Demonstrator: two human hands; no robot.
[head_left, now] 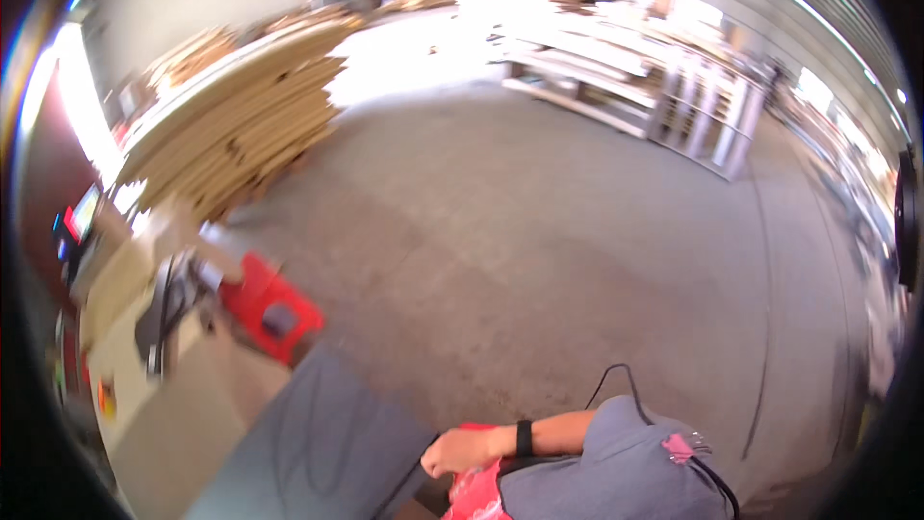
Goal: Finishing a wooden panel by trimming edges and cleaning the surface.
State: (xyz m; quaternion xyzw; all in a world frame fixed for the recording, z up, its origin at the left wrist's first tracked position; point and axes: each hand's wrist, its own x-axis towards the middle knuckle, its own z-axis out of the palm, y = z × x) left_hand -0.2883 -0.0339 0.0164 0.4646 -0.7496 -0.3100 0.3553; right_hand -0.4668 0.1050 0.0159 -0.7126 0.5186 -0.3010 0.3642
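My right hand (456, 452) is at the bottom of the head view, a black band on its wrist. Its fingers look curled, their tips turned down and out of sight; what they hold, if anything, I cannot make out. The hand is beside the edge of a grey tabletop or board (318, 433), but whether it touches is unclear. Red cloth (476, 494) shows just under it. A grey sleeve (616, 453) covers my upper arm, and a black cable (630, 380) loops beside it. My left hand is not in view.
Left of the grey surface stands a red plastic stool (272, 308), beside pale boxes or boards (192, 400). Farther off are a tall stack of wooden boards (245, 116) and a rack of timber (597, 77) with a slatted frame (703, 116). Grey concrete floor (520, 231) spreads between them.
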